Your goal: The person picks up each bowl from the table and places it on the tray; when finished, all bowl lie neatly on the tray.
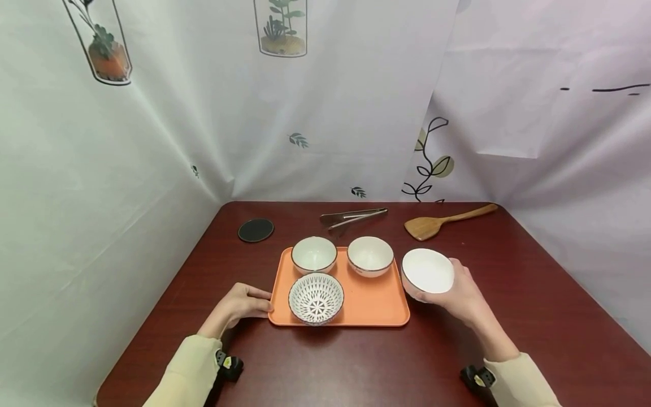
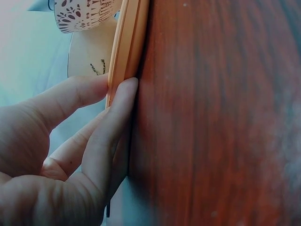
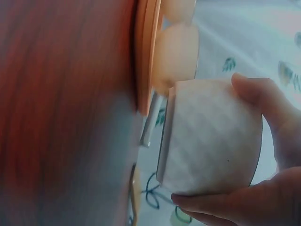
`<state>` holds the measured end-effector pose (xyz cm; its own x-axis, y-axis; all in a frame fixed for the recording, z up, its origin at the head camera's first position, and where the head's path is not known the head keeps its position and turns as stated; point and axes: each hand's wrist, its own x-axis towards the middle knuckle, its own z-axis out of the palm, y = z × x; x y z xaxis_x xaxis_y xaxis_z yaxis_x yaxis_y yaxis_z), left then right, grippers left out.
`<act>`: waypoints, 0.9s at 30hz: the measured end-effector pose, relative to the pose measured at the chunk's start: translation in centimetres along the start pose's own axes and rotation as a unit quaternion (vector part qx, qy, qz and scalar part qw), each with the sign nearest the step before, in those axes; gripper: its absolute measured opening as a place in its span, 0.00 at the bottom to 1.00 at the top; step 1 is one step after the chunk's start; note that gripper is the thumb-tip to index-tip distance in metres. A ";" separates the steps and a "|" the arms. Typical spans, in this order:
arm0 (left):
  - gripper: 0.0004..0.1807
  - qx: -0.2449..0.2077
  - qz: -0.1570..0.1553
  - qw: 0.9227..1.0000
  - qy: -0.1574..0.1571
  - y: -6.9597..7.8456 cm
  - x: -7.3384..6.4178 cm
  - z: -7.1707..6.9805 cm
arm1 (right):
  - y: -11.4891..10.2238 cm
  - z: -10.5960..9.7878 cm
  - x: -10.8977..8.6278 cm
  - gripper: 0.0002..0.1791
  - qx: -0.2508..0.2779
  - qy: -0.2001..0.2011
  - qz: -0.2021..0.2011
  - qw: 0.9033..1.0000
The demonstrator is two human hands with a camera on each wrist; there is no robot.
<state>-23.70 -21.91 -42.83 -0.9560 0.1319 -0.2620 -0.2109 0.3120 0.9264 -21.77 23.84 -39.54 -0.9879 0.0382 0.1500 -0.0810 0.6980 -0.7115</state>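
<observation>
My left hand (image 1: 243,303) pinches the left rim of the orange tray (image 1: 366,305), one finger on top and another low by the table in the left wrist view. Two pale bowls with dark rims, one at the back left (image 1: 314,255) and one at the back right (image 1: 370,257), stand on the tray. A black-and-white patterned bowl (image 1: 316,298) sits at its front left. My right hand (image 1: 460,291) grips a white bowl (image 1: 427,271) by its side, just right of the tray. In the right wrist view, this bowl (image 3: 211,136) is held above the table, its ribbed outside showing.
Behind the tray lie metal tongs (image 1: 353,217), with a dark round coaster (image 1: 256,230) to their left. A wooden spatula (image 1: 432,224) lies at the back right. White patterned cloth (image 1: 335,124) hangs around the red-brown table (image 1: 325,367).
</observation>
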 end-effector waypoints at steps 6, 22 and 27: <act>0.23 -0.011 0.011 1.000 -0.008 -0.1 -0.1 -0.2 | -1.9 1.9 -1.0 0.58 0.004 -0.008 -0.038 0.999; 0.23 -0.009 0.004 1.000 0.002 -0.3 -0.1 -0.3 | -5.3 6.4 -1.7 0.56 0.017 -0.065 -0.073 0.995; 0.23 0.000 0.006 1.000 -0.001 -0.2 0.0 -0.3 | -5.2 6.6 -1.2 0.57 0.004 -0.085 -0.071 0.994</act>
